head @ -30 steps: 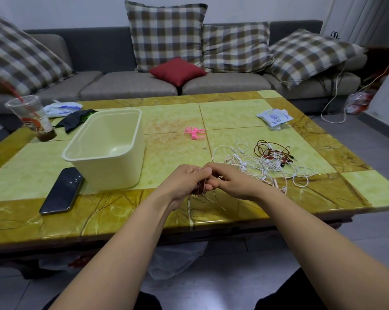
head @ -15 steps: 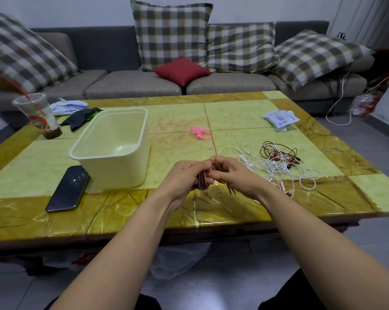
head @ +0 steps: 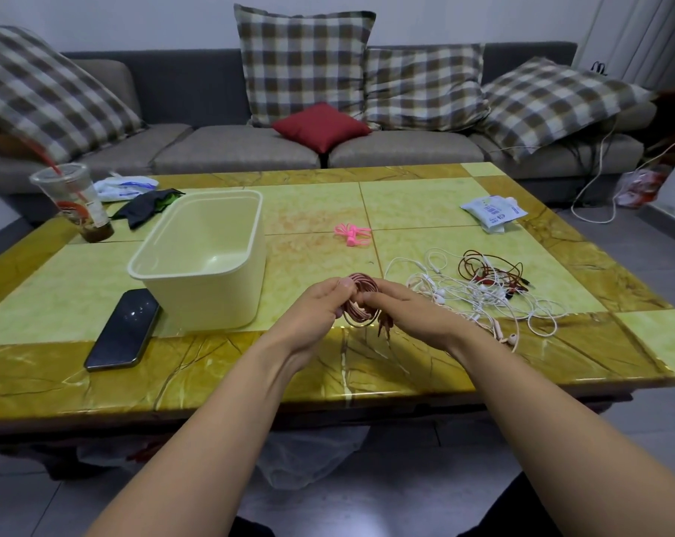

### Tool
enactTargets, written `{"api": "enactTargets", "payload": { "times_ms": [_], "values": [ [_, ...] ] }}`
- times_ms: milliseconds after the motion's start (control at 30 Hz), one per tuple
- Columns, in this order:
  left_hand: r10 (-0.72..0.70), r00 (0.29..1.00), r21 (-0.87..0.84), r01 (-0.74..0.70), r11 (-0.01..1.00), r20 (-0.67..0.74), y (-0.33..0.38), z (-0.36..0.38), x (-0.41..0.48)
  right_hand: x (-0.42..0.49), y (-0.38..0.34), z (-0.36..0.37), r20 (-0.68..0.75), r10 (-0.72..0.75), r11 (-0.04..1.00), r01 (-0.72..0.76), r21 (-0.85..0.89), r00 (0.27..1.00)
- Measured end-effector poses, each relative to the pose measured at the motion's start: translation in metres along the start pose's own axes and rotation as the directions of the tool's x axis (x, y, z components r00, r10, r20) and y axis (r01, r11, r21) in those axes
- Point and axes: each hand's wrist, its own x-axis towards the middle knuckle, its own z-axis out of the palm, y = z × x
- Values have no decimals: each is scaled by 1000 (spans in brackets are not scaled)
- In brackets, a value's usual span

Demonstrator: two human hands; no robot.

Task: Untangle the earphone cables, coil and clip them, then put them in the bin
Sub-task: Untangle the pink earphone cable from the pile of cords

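While the L hand [head: 320, 310] and R hand [head: 411, 317] are pinching a pinkish coil [head: 363, 284] betw. fingers & thumbs, it's hanging upright just above the table [head: 312, 211], near its front edge. The bin [head: 208, 302] is standing near, left of the hands, w/ a phone [head: 124, 329] lying beside it. White & red tangled cables [head: 483, 290] are lying just right, pink clips [head: 352, 234] farther back.
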Motion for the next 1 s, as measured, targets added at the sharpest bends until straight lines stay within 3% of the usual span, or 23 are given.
{"api": "enactTargets", "payload": {
  "times_ms": [100, 233, 333, 500, 1000],
  "values": [
    [18, 1000, -51, -18, 999, 9, 1, -2, 2, -1, -3, 0, -2, 63, 986, -62, 157, 998],
    [44, 997, -152, -34, 988, 60, 6, -3, 2, -2, -5, -2, 105, 50, 898, -90, 431, 993],
    [51, 991, -234, -22, 972, 120, 7, -6, 5, -5, -6, -6, 169, 39, 841, -124, 526, 985],
    [38, 987, -272, 6, 962, 156, 3, -13, 7, 8, 3, -9, 248, 37, 769, -187, 612, 968],
    [-17, 982, -453, 103, 885, 190, -4, -15, 22, 22, -3, -4, 123, 43, 805, -107, 583, 991]
  ]
}}
